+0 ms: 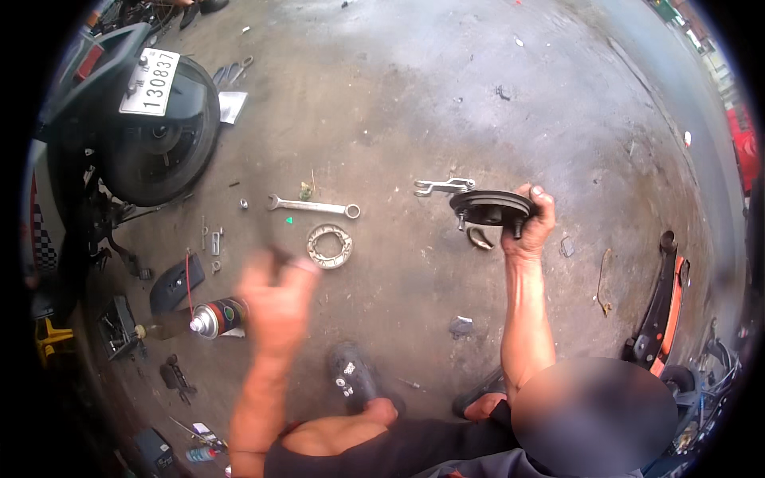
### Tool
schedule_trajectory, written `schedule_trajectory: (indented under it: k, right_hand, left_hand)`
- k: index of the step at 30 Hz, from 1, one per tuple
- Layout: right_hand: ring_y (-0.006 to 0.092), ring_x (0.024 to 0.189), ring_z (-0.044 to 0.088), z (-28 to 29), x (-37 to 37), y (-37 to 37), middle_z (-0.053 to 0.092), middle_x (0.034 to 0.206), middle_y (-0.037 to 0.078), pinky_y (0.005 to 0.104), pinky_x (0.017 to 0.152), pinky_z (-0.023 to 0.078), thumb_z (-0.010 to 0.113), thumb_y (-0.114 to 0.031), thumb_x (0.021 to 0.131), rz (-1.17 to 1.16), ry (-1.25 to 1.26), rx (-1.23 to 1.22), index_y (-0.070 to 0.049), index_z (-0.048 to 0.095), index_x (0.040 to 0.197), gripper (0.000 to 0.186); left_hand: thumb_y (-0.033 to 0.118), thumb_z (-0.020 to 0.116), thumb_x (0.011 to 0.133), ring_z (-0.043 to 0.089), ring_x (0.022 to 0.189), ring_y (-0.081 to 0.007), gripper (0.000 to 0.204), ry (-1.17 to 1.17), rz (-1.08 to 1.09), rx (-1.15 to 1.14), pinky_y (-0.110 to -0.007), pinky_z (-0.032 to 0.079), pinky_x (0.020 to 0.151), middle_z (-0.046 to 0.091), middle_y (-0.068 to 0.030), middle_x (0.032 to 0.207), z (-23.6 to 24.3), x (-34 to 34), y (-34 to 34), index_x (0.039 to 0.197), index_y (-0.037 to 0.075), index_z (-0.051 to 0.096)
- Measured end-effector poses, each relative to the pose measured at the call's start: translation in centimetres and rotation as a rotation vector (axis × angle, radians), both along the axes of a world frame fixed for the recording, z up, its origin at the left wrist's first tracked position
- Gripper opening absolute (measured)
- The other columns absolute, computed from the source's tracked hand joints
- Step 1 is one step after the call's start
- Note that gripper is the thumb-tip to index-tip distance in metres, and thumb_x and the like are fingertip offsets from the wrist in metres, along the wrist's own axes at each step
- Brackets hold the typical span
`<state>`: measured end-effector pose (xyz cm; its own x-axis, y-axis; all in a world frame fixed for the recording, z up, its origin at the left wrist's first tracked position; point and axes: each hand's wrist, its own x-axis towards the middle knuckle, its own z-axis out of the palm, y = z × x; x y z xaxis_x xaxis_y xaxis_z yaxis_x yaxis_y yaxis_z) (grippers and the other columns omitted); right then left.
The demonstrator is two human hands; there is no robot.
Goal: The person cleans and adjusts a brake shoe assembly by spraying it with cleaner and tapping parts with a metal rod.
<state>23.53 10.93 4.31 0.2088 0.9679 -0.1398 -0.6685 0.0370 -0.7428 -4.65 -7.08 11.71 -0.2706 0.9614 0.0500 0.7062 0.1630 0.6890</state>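
Observation:
My right hand (531, 223) grips a round dark brake backing plate (492, 207) by its right edge, off the floor. Two short posts point down from the plate, and a silvery lever arm (434, 186) sticks out at its left. Motion smears my left hand (279, 299), so its fingers and anything in them are unclear. Just right of that hand, a ring-shaped pair of brake shoes (330, 246) lies on the floor. A spray can (217, 317) with a red straw stands close on its left. Beyond the shoes lies a combination wrench (315, 207).
At the upper left stands a motorbike's rear wheel (171, 135). Small metal parts (216, 243) and a dark plastic cover (177, 284) lie left of my left hand. A black and orange long part (663, 311) lies at the right. My shoe (355, 373) is near the front.

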Motion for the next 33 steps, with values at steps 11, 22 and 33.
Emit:
schedule_trajectory:
  k: [11, 22, 33]
  right_hand:
    - [0.0133, 0.065, 0.046, -0.1, -0.1, -0.3, 0.047, 0.068, 0.002, 0.0278, 0.064, 0.04, 0.058, -0.014, 0.074, 0.055, -0.162, 0.011, -0.006, 0.052, 0.068, 0.012]
    - [0.0107, 0.058, 0.044, -2.7, -3.5, -2.0, 0.047, 0.064, -0.002, 0.0285, 0.056, 0.036, 0.062, -0.015, 0.074, 0.178, -0.096, -0.13, -0.009, 0.052, 0.066, 0.013]
    - [0.0191, 0.063, 0.057, -5.4, -4.8, -3.9, 0.057, 0.066, 0.005, 0.0326, 0.062, 0.049, 0.063, -0.024, 0.075, 0.3, 0.129, -0.392, -0.008, 0.055, 0.068, 0.019]
  left_hand:
    - [0.013, 0.066, 0.08, 0.054, 0.065, -0.016, 0.025, -0.467, 0.357, -0.129, -0.033, 0.044, 0.056, 0.058, -0.0093, 0.073, 2.8, 0.3, 0.5, 0.091, -0.006, 0.057]
    - [0.006, 0.063, 0.08, 0.055, 0.057, -0.0131, 0.024, -0.694, 0.361, -0.308, -0.033, 0.046, 0.053, 0.064, -0.0097, 0.068, -10.2, 2.7, -6.1, 0.099, -0.007, 0.057]
    - [0.014, 0.073, 0.074, 0.048, 0.114, -0.0403, 0.052, 0.326, 0.05, -0.164, -0.045, 0.04, 0.096, 0.052, -0.0253, 0.119, -11.6, -0.6, -11.4, 0.12, -0.001, 0.053]
